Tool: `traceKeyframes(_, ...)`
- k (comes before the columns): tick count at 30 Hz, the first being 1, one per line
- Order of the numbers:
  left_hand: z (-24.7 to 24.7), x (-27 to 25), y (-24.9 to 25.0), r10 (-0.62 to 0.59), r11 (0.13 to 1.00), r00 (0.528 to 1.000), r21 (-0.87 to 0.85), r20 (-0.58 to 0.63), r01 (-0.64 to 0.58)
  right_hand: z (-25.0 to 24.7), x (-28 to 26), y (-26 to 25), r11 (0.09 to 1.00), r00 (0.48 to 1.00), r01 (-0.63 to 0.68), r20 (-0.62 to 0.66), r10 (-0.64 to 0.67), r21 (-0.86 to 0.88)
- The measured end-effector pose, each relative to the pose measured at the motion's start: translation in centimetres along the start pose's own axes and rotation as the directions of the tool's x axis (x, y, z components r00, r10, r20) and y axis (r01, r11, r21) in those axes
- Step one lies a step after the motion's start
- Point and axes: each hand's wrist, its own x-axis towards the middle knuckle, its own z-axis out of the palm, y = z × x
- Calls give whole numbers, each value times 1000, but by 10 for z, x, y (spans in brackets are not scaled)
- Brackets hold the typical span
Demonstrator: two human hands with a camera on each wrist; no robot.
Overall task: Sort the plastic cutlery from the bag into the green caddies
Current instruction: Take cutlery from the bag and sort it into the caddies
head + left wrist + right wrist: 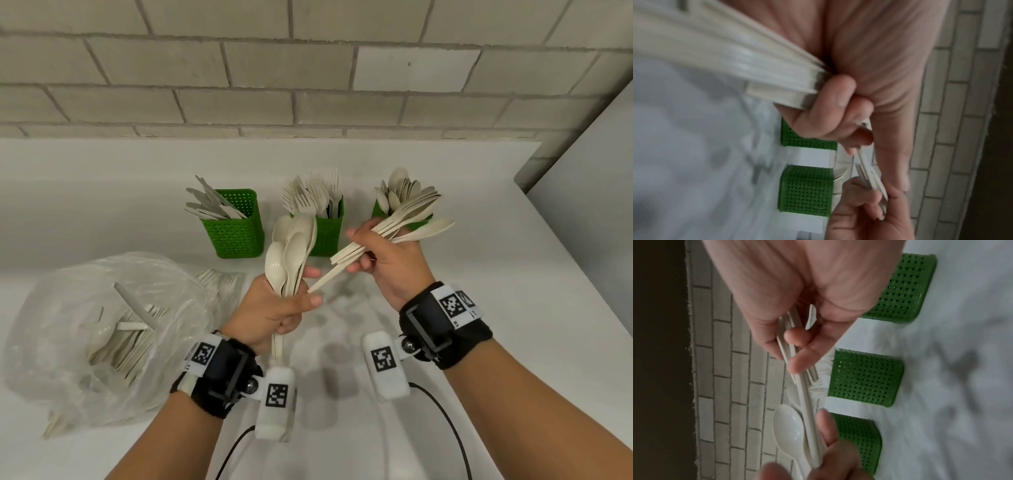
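Observation:
My left hand [301, 291] grips a bundle of cream plastic spoons [291, 253] by the handles, bowls up. My right hand [358, 250] holds a second spoon bundle [407, 212] lying sideways, bowls to the right, in front of the right green caddy [378, 209]. One handle from that bundle reaches to my left fingertips. The left caddy [236, 229] holds knives and the middle caddy [327, 233] holds forks. The clear bag [102, 335] of mixed cutlery lies on the left. In the right wrist view all three caddies [865, 378] show behind the handles [797, 369].
The white counter [445, 274] ends at a brick wall [308, 85] behind the caddies. A grey panel [589, 212] stands at the right edge. A few forks [219, 277] lie under the bag's far side. Cables [445, 421] trail from the wrist cameras.

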Motion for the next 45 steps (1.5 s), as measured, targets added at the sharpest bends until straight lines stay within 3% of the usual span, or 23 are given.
traceKeyframes(3,3,1,5,33,997,999,-63,-29,-35,3,-3,-1,996,997,-57,61,52,70)
traceKeyframes(6,10,5,8,52,997,998,-60,-28,-53,11,-10,4,992,982,-115,148,120,-42)
traceKeyframes(9,11,5,6,49,999,998,-22,-40,-50,10,-8,5,988,990,-77,108,92,-135)
traceKeyframes(13,-1,7,1,38,998,992,-42,-119,-43,-19,12,-21,926,995,64,-45,-87,-373)
traceKeyframes(16,-7,7,4,47,999,990,-14,-131,-49,-48,38,-54,761,947,128,-150,-285,-636)
traceKeyframes(18,-6,7,6,58,998,989,-8,-134,-59,-64,55,-71,693,907,141,-189,-377,-707)
traceKeyframes(20,-3,8,8,72,997,988,-12,-137,-74,-72,69,-77,668,899,121,-205,-388,-734)
traceKeyframes(27,1,13,12,71,997,989,-5,-130,-73,-86,96,-58,683,942,30,-207,-263,-730)
traceKeyframes(31,-1,16,11,70,997,987,-6,-146,-72,-88,92,-66,706,959,87,-133,-250,-703)
traceKeyframes(34,-2,16,9,71,997,986,-16,-149,-74,-91,93,-70,766,950,120,-150,-273,-632)
traceKeyframes(37,-1,18,7,71,997,988,-13,-140,-74,-92,94,-68,732,941,141,-139,-308,-667)
traceKeyframes(42,-1,20,5,75,997,987,-20,-143,-78,-84,96,-64,651,871,284,-95,-483,-704)
traceKeyframes(45,0,20,5,74,997,986,-14,-147,-77,-77,95,-62,535,760,462,4,-650,-707)
